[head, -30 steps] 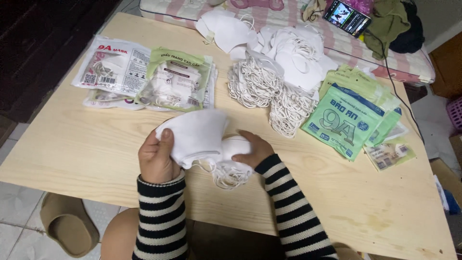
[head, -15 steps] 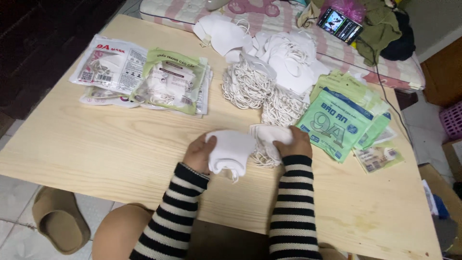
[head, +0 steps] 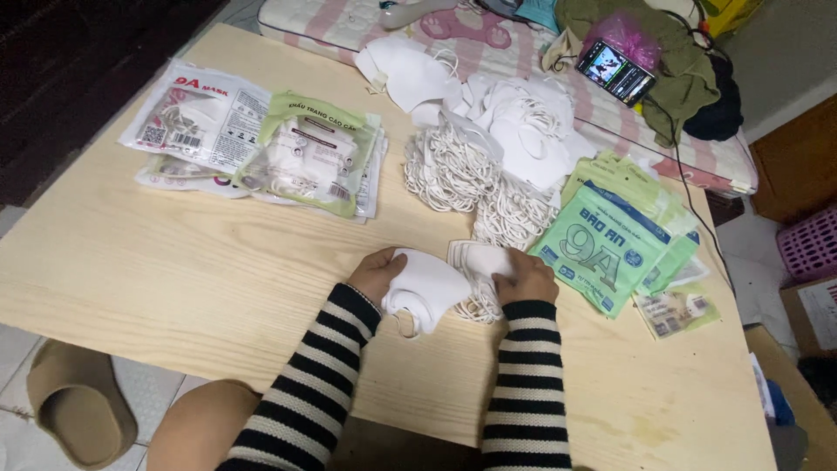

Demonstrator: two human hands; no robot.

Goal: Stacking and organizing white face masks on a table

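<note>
At the near edge of a pale wooden counter (head: 157, 288), a folded white face mask (head: 427, 292) is held by a person in black-and-white striped sleeves. The left hand (head: 377, 272) is closed around the mask's left side, its grip shut on the fabric, while the right hand (head: 525, 277) is pressed down on a small stack of white masks (head: 478, 262) just beside it, fingers curled over the stack's right edge; a firm hold there cannot be told. Loose ear loops are seen trailing below the held mask.

Behind the hands, a large heap of loose white masks (head: 497, 144) with tangled elastic loops is spread across the middle of the counter. To the right, a pile of flat green pouches (head: 606, 244) is fanned out, touching the heap. At the far left, filled mask packets (head: 261, 148) in clear and green wrappers are stacked together, well apart from the hands.

Beyond the counter, a phone (head: 616, 71) with a lit screen is propped on a pink-patterned bed (head: 349, 22). A brown slipper (head: 74, 406) is seen on the tiled floor at lower left.
</note>
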